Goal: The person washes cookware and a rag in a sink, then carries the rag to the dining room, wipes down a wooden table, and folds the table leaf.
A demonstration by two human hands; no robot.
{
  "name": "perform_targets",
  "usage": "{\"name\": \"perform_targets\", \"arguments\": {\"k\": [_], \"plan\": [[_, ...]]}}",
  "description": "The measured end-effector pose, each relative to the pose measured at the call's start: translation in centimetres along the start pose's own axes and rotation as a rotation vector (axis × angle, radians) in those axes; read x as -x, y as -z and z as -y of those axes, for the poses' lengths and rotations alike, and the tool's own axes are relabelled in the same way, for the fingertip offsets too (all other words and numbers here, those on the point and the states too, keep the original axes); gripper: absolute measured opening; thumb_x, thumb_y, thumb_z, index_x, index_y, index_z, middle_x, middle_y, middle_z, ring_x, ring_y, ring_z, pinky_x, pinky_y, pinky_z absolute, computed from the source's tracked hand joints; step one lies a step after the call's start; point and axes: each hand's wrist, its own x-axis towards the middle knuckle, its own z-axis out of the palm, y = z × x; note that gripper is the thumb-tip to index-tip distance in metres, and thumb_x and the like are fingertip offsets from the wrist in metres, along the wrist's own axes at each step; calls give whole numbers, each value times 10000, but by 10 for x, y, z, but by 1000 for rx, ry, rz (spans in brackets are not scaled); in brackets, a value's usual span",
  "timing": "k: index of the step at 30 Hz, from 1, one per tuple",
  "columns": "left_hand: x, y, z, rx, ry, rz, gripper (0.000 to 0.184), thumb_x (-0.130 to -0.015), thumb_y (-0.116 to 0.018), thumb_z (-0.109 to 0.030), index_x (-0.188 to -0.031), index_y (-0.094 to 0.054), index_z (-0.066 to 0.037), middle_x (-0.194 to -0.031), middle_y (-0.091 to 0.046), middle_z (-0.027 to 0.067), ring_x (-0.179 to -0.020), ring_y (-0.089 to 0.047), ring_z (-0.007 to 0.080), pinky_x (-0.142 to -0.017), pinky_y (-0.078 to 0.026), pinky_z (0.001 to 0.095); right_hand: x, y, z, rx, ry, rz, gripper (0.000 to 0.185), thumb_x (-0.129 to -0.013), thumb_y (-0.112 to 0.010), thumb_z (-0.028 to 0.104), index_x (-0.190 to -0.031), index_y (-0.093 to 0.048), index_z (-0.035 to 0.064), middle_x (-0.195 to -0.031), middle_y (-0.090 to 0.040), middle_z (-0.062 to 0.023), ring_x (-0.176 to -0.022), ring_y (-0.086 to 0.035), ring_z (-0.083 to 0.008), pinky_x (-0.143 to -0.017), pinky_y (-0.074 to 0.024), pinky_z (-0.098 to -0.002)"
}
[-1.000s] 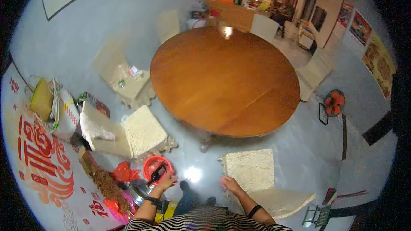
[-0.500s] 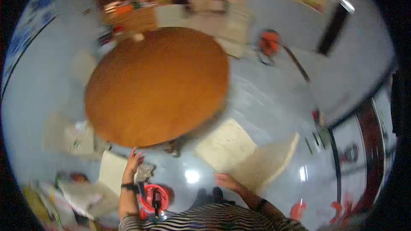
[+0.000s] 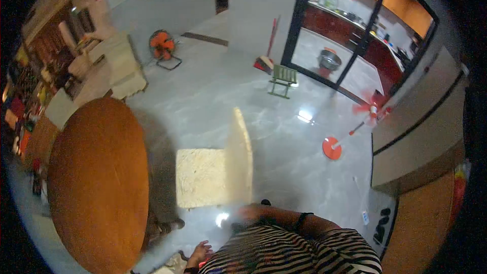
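Observation:
My left hand (image 3: pixel 202 249) is low in the view with its fingers apart, and nothing shows in it. My right hand (image 3: pixel 248 213) is blurred in front of my striped shirt, its fingers smeared by motion. Just beyond it stands a cream, cloth-covered chair (image 3: pixel 201 177) with a flat seat and an upright back. To the left is a large round brown wooden table (image 3: pixel 101 182). A gap of floor separates my left hand from the table's edge.
An orange floor fan (image 3: pixel 162 44) stands by the far wall. Farther right are a broom and dustpan (image 3: pixel 265 64), a green folding stool (image 3: pixel 284 76), glass sliding doors (image 3: pixel 350 35) and a red-based standing fan (image 3: pixel 332 148). Dark slippers (image 3: pixel 381 228) lie at lower right.
My view has swung to the right, so the table now sits at the left and the glass doors show. My left hand is lower in view; the red basket with a bottle has mostly left view.

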Motion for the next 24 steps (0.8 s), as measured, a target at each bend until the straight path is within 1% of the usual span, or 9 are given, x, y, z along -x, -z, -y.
{"name": "perform_targets", "arguments": {"k": [4,5,7,9,12,17,18,21,24], "plan": [[-26,11,-12,-16,-18,219,467,-846,-542,-66,-1279,-375,-118,-954,-585,122,-847,-588,285,-691,-509,413,26,-24,-95,616,-54,256,358,-885,-501,244,-1183,-521,47,-1136,-554,-164,-1035,-524,-293,-869,-425,-414],[-9,-11,-31,-275,-11,32,445,-835,-540,-103,-1259,-405,-99,-938,-606,103,-874,-588,282,-775,-490,424,36,-26,-112,767,-76,327,358,-884,-500,238,-1187,-519,46,-1135,-554,-165,-1031,-527,-292,-863,-428,-413],[-43,3,-25,-1142,-556,334,410,-833,-540,-139,-1229,-447,-87,-921,-625,84,-882,-593,260,-838,-467,393,68,-9,-104,653,-163,212,360,-882,-498,223,-1190,-515,37,-1122,-561,-167,-1016,-535,-290,-836,-438,-411],[-43,-15,-37,-926,-303,282,401,-836,-540,-148,-1222,-455,-86,-924,-626,85,-879,-595,252,-833,-469,385,122,33,-52,120,-264,-155,361,-879,-494,206,-1188,-511,21,-1100,-573,-166,-992,-546,-288,-794,-452,-408],[-43,-51,-50,-634,8,152,388,-839,-542,-162,-1212,-467,-83,-928,-629,85,-876,-598,239,-826,-471,372,170,52,-79,169,-390,-192,348,-873,-499,206,-1184,-517,51,-1068,-590,-156,-962,-562,-285,-787,-457,-403],[-66,-145,-68,-608,25,89,370,-844,-544,-186,-1194,-488,-79,-935,-633,86,-870,-602,219,-815,-474,351,226,142,-104,151,-610,-200,330,-861,-509,208,-1174,-528,104,-1012,-614,-144,-916,-586,-273,-784,-464,-391],[-72,-166,-74,-607,17,77,367,-845,-544,-190,-1191,-492,-79,-937,-634,87,-869,-603,215,-813,-475,347,238,141,-130,239,-534,-233,333,-855,-514,210,-1174,-526,113,-1006,-615,-146,-907,-590,-265,-781,-466,-385],[-97,-233,-100,-638,-70,61,358,-849,-546,-204,-1180,-504,-76,-941,-637,87,-865,-606,202,-806,-477,334,278,198,-133,202,-533,-489,265,-839,-540,257,-1019,-600,74,-882,-642,-128,-788,-615,-241,-698,-481,-370],[-121,-284,-137,-711,-209,46,351,-852,-547,-218,-1170,-517,-74,-945,-639,88,-862,-609,190,-800,-479,321,302,269,-115,-160,-557,-417,310,-831,-552,351,-805,-637,53,-734,-640,-92,-642,-612,-222,-617,-482,-363]]}}
